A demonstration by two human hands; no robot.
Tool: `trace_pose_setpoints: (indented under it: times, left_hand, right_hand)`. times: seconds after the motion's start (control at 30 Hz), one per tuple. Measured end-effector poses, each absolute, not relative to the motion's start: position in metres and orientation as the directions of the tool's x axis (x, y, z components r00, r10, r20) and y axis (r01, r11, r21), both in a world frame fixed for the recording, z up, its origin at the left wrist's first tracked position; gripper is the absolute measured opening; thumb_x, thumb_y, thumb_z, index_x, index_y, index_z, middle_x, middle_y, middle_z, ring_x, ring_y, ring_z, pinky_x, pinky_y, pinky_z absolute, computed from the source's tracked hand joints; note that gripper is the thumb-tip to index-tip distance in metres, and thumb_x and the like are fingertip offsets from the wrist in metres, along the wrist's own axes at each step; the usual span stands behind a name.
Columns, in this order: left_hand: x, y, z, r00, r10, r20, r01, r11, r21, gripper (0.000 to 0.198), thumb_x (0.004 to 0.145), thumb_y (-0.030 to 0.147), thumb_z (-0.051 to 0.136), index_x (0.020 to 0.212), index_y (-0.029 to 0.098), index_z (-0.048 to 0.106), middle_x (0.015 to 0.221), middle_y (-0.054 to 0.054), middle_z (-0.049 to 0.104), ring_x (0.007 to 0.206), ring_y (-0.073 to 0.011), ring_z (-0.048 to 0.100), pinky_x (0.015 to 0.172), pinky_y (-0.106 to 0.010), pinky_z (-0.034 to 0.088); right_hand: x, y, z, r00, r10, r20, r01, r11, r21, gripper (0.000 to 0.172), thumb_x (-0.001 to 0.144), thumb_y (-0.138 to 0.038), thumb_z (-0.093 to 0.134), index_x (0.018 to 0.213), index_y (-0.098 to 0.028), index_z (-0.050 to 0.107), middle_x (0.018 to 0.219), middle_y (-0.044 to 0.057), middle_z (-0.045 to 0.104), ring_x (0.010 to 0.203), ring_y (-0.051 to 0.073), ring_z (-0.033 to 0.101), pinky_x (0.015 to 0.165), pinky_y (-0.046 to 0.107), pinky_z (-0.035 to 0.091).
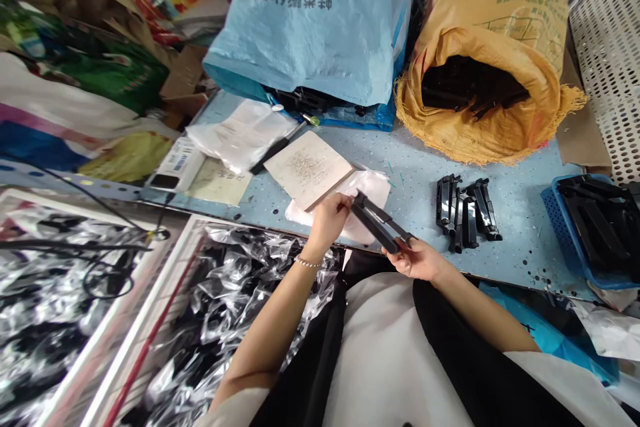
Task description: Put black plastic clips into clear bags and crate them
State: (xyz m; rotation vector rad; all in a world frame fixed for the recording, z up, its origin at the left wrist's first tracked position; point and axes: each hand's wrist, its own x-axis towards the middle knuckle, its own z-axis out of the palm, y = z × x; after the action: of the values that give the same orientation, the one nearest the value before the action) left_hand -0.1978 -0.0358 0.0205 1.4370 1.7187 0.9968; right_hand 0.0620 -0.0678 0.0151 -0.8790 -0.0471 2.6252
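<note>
In the head view, the blue speckled bench [410, 173] lies open between a square board [307, 170] and a cluster of black parts [467, 213]; its near edge runs by the wearer's waist. A long black piece [375, 221] slants between the hands. The right hand [413, 259] grips its nearer end; the left hand [333, 213], fingers pinched, meets the other, its hold unclear. Both forearms angle inward.

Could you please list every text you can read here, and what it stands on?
"蛙类膨化配合": on blue sack, running right to left.
Blue sack's smaller lines: too small to read.
Orange sack: printed lines, too small to read.
White box: label too small to read.
Green bag: lettering too blurred to read.
</note>
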Motion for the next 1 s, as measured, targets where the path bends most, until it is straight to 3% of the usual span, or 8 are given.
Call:
trace_pose_setpoints:
  times: [0.13, 0.23, 0.33, 0.47, 0.67, 0.8, 0.87, 1.0]
  left_hand:
    - [-0.206, -0.050, 0.024, 0.005, 0.982, 0.191, 0.744, -0.132, 0.655, 0.034, 0.089, 0.017, 0.046, 0.112, 0.016, 0.072, 0.121, -0.014, 0.070, 0.113, -0.0275, 0.066, 0.101, -0.044, 0.054]
    - [-0.210, -0.055, 0.023, 0.034, 0.992, 0.124, 0.716, -0.110, 0.690, 0.044, 0.085, 0.015, 0.053, 0.127, 0.015, 0.067, 0.130, -0.015, 0.066, 0.097, -0.0230, 0.070, 0.092, -0.041, 0.059]
    - [-0.213, -0.054, 0.024, -0.026, 0.998, 0.058, 0.642, -0.028, 0.766, 0.050, 0.083, 0.015, 0.056, 0.133, 0.015, 0.063, 0.136, -0.016, 0.062, 0.074, -0.0142, 0.066, 0.074, -0.034, 0.062]
    - [-0.209, -0.062, 0.043, -0.024, 0.988, 0.151, 0.650, -0.099, 0.753, 0.050, 0.090, 0.017, 0.055, 0.141, 0.018, 0.057, 0.141, -0.017, 0.058, 0.077, -0.0124, 0.066, 0.078, -0.033, 0.062]
    - [-0.159, -0.100, 0.074, 0.352, 0.865, 0.356, 0.489, -0.495, 0.719, 0.057, 0.098, 0.011, 0.050, 0.153, 0.025, 0.043, 0.143, -0.013, 0.058, 0.133, -0.0214, 0.058, 0.112, -0.037, 0.052]
    - [-0.134, -0.108, 0.078, 0.448, 0.845, 0.293, 0.504, -0.509, 0.698, 0.058, 0.099, 0.010, 0.048, 0.154, 0.023, 0.039, 0.150, -0.016, 0.051, 0.137, -0.0235, 0.055, 0.110, -0.039, 0.053]
    - [-0.138, -0.113, 0.084, 0.444, 0.853, 0.274, 0.550, -0.501, 0.669, 0.053, 0.098, 0.010, 0.047, 0.150, 0.022, 0.045, 0.147, -0.015, 0.055, 0.133, -0.0237, 0.059, 0.110, -0.040, 0.054]
    - [-0.197, -0.151, 0.092, 0.363, 0.924, 0.124, 0.676, -0.352, 0.647, 0.046, 0.095, 0.020, 0.053, 0.141, 0.027, 0.057, 0.134, -0.007, 0.068, 0.120, -0.0226, 0.069, 0.105, -0.036, 0.057]
  right_hand:
    - [0.063, -0.072, 0.006, -0.777, 0.289, -0.559, -0.336, -0.942, -0.019, 0.019, 0.085, -0.019, 0.074, 0.099, -0.008, 0.066, 0.083, 0.008, 0.069, 0.060, 0.008, 0.054, 0.046, 0.015, 0.043]
    - [0.062, -0.073, 0.010, -0.796, 0.300, -0.526, -0.372, -0.928, 0.033, 0.025, 0.085, -0.021, 0.075, 0.105, -0.010, 0.064, 0.097, 0.009, 0.070, 0.069, 0.008, 0.060, 0.049, 0.014, 0.047]
    - [0.051, -0.071, 0.007, -0.826, 0.239, -0.511, -0.320, -0.945, 0.075, 0.021, 0.091, -0.020, 0.069, 0.107, -0.009, 0.063, 0.090, 0.008, 0.069, 0.068, 0.009, 0.061, 0.049, 0.014, 0.049]
    - [0.038, -0.067, -0.003, -0.849, 0.196, -0.491, -0.260, -0.964, 0.065, 0.017, 0.094, -0.020, 0.063, 0.104, -0.006, 0.063, 0.075, 0.004, 0.066, 0.054, 0.007, 0.054, 0.047, 0.014, 0.049]
    - [0.037, -0.064, 0.018, -0.600, 0.584, -0.547, -0.266, -0.790, -0.552, 0.024, 0.082, -0.036, 0.077, 0.085, -0.016, 0.066, 0.065, 0.000, 0.063, 0.054, 0.011, 0.055, 0.049, 0.020, 0.047]
    - [0.039, -0.072, 0.049, -0.339, 0.871, -0.355, 0.071, -0.353, -0.933, 0.018, 0.089, -0.038, 0.068, 0.088, -0.021, 0.070, 0.072, 0.000, 0.064, 0.067, 0.016, 0.059, 0.062, 0.026, 0.048]
    - [0.041, -0.077, 0.062, -0.357, 0.913, -0.199, 0.237, -0.117, -0.964, 0.014, 0.093, -0.034, 0.064, 0.098, -0.024, 0.072, 0.086, 0.002, 0.069, 0.079, 0.018, 0.061, 0.074, 0.029, 0.049]
    - [0.058, -0.070, 0.075, -0.600, 0.787, -0.144, 0.317, 0.068, -0.946, 0.027, 0.097, -0.037, 0.061, 0.119, -0.026, 0.070, 0.103, 0.004, 0.073, 0.093, 0.021, 0.067, 0.085, 0.034, 0.051]
